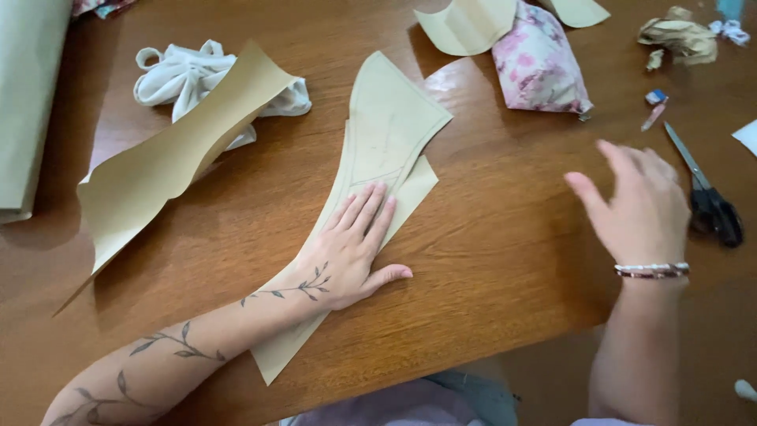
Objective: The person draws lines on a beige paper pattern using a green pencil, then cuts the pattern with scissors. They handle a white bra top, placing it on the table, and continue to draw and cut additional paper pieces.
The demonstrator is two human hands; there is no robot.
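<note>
My left hand [351, 248] lies flat, fingers together, on a long curved piece of tan pattern paper [386, 126] with pencil lines, pressing it to the brown wooden table [489, 237]. A second paper piece lies under it. My right hand [643, 209] hovers open above the table at the right, fingers spread, holding nothing. It is a short way left of black-handled scissors [710, 201]. A bracelet is on that wrist.
Another curled tan paper piece [165, 162] lies at the left over a bunched white cloth [185, 75]. A pink floral fabric bundle [540, 67], more paper pieces [465, 24], crumpled brown paper [678, 35] and a small chalk and eraser [654, 106] sit at the back. The table edge runs near me.
</note>
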